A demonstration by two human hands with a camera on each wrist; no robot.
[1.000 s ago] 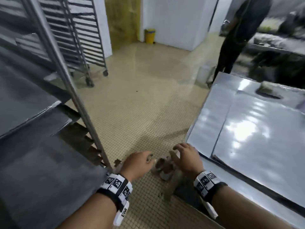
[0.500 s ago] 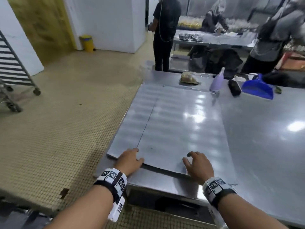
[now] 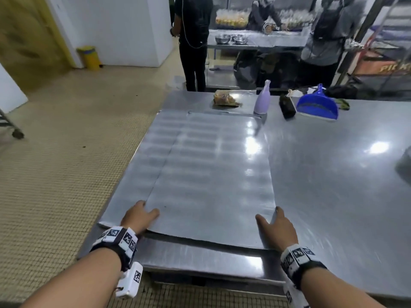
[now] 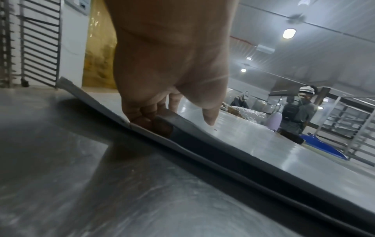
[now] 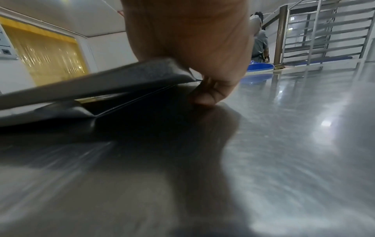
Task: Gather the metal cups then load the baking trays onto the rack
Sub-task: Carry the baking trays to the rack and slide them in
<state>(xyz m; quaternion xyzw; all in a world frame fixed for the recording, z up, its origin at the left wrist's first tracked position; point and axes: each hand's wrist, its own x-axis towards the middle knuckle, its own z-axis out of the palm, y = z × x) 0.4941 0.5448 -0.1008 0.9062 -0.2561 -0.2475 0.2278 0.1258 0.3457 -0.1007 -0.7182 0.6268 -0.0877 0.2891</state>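
Two flat metal baking trays lie stacked and offset on the steel table (image 3: 333,185). The top tray (image 3: 211,174) covers most of the lower tray (image 3: 135,174), which shows along the left. My left hand (image 3: 144,213) grips the top tray's near left corner, thumb on top and fingers (image 4: 150,120) curled under its edge. At the near right corner my right hand (image 3: 274,223) grips the same tray (image 5: 142,75), fingers (image 5: 209,96) hooked beneath. The near edge stands slightly off the lower tray (image 5: 67,109). No metal cups are in view.
At the table's far end stand a purple bottle (image 3: 262,101), a blue dustpan (image 3: 318,105), a dark object (image 3: 287,106) and a food bag (image 3: 224,98). Three people work at a farther table. Tray racks (image 4: 38,44) (image 5: 324,35) stand nearby, and tiled floor lies to the left.
The view swung from the rack and floor, where my hands were low by small cups, to the table. My hands spread to the top tray's near corners and raised its edge.
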